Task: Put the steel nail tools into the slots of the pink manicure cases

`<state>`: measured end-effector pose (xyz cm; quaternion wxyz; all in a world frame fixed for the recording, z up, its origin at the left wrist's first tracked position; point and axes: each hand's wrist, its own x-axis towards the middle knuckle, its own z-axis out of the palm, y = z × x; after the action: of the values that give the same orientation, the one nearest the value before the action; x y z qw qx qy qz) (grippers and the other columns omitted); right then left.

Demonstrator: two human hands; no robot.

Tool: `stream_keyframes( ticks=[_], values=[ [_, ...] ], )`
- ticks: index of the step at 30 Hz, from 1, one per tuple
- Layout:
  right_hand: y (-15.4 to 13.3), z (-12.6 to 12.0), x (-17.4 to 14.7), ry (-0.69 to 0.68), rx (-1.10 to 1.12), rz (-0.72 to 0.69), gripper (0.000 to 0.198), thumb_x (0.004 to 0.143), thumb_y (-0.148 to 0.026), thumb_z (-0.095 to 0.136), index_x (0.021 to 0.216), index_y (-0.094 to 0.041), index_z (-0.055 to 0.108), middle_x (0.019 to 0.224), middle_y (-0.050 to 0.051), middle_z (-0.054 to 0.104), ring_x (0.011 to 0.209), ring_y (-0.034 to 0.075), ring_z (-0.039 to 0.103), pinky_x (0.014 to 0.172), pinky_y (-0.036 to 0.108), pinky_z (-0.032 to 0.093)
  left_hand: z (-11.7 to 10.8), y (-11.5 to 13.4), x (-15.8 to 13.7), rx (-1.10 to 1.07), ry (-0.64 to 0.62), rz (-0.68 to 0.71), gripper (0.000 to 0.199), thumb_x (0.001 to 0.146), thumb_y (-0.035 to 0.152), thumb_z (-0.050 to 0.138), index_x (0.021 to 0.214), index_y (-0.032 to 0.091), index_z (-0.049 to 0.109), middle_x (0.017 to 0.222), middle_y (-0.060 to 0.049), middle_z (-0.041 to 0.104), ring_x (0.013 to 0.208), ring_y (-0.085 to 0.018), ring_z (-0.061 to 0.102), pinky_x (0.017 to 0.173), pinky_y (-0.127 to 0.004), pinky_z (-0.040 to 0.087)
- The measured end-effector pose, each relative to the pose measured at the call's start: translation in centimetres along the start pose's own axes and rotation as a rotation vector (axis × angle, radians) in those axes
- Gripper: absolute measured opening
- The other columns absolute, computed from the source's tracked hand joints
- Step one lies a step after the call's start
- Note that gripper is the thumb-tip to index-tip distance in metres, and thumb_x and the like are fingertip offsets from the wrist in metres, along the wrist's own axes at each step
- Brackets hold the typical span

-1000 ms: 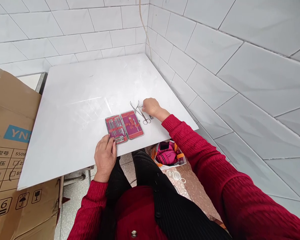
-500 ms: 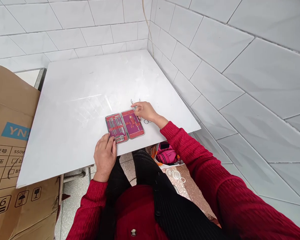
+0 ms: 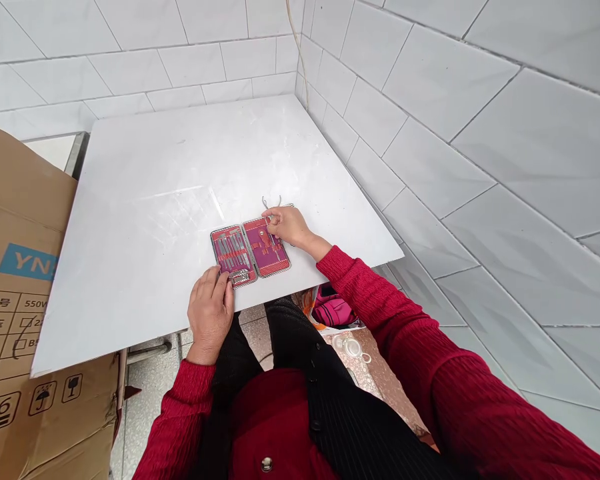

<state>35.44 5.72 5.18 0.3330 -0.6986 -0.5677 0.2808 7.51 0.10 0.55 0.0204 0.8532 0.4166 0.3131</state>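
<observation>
An opened manicure case [image 3: 267,265] with red and purple lining lies near the table's front edge. Its left half holds several slim metal tools [image 3: 233,250] under a strap, with nail clippers [image 3: 239,275] at the bottom. My left hand [image 3: 211,310] grips the case's lower left corner, thumb beside the clippers. Above the upper part of the right half, my right hand [image 3: 289,225] is closed in a pinch; a small metal piece shows at its fingertips, too hidden to name. Just beyond that hand lies a metal tool with two curved handles [image 3: 272,202], partly covered.
The white table [image 3: 145,160] reaches the tiled walls [image 3: 430,133]. A cardboard box [image 3: 25,220] stands at the left against the table. Below the front edge are a pink bag [image 3: 333,310] and a pale round object [image 3: 351,347].
My right hand has shifted slightly, its fingers closing over the case's right half. The ring handles seen below it earlier are out of sight. My left hand stays put.
</observation>
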Motion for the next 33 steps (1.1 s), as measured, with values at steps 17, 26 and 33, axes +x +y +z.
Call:
stream_keyframes(
  ticks=[17, 26, 33],
  values=[
    [-1.0, -0.4, -0.1, 0.021, -0.143, -0.012, 0.04, 0.08, -0.007, 0.063, 0.118, -0.014, 0.075, 0.087, 0.001, 0.078, 0.084, 0.017, 0.071, 0.09, 0.03, 0.05, 0.0, 0.0, 0.1, 0.011, 0.007, 0.006, 0.031, 0.103, 0.027, 0.047, 0.124, 0.016, 0.067, 0.136, -0.018, 0.065, 0.13, -0.031, 0.06, 0.11, -0.05, 0.046],
    [-1.0, -0.3, -0.2, 0.019, -0.167, -0.008, 0.039, 0.081, -0.008, 0.064, 0.117, -0.014, 0.075, 0.09, 0.002, 0.078, 0.089, 0.018, 0.071, 0.09, 0.029, 0.05, 0.0, 0.0, 0.1, 0.011, 0.001, 0.011, 0.031, 0.103, 0.027, 0.046, 0.124, 0.016, 0.067, 0.137, -0.018, 0.065, 0.13, -0.032, 0.059, 0.109, -0.051, 0.047],
    [-1.6, -0.3, -0.8, -0.009, -0.293, -0.016, 0.032, 0.083, -0.013, 0.065, 0.114, -0.017, 0.076, 0.088, 0.002, 0.077, 0.088, 0.019, 0.071, 0.083, 0.028, 0.048, 0.0, 0.0, 0.2, 0.024, 0.014, 0.019, 0.03, 0.103, 0.027, 0.048, 0.123, 0.017, 0.067, 0.136, -0.017, 0.066, 0.129, -0.031, 0.061, 0.109, -0.05, 0.048]
  ],
)
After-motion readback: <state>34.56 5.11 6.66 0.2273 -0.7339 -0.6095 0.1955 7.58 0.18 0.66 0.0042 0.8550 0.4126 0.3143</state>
